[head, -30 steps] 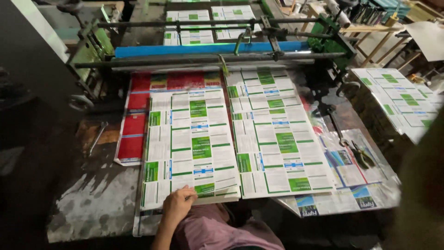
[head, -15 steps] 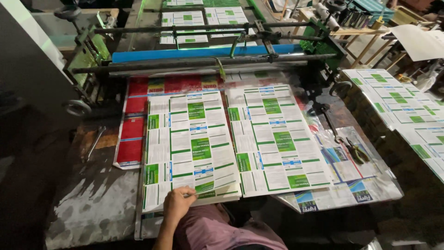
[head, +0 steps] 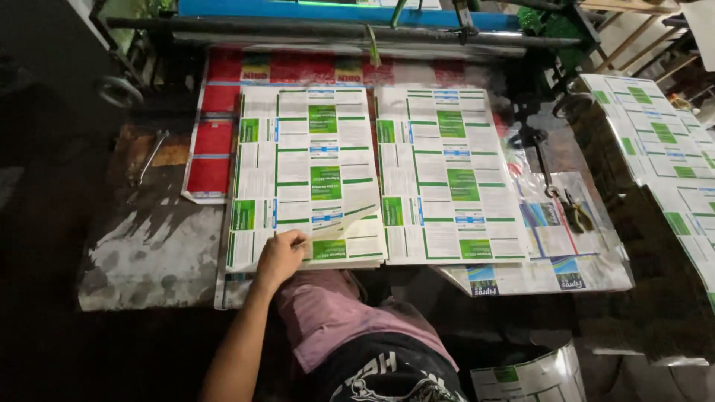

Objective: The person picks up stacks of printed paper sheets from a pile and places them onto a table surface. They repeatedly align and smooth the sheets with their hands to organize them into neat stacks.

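The left hand (head: 279, 254) is pinched on a lifted sheet corner (head: 350, 222); judging by this, peel gently, keeping the stack (head: 309, 171) beneath square.

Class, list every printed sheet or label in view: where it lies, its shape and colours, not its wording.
Left stack of printed sheets: table centre, rectangular, white and green; left hand lifts its near corner.
Right stack: beside it, same colours.
Red sheets: underneath, left.
Blue-and-white sheets: right, glossy.
Side pile: far right, white-green.

Left hand (head: 279, 257) extended forward, fingers curled, pinching; right hand unseen.
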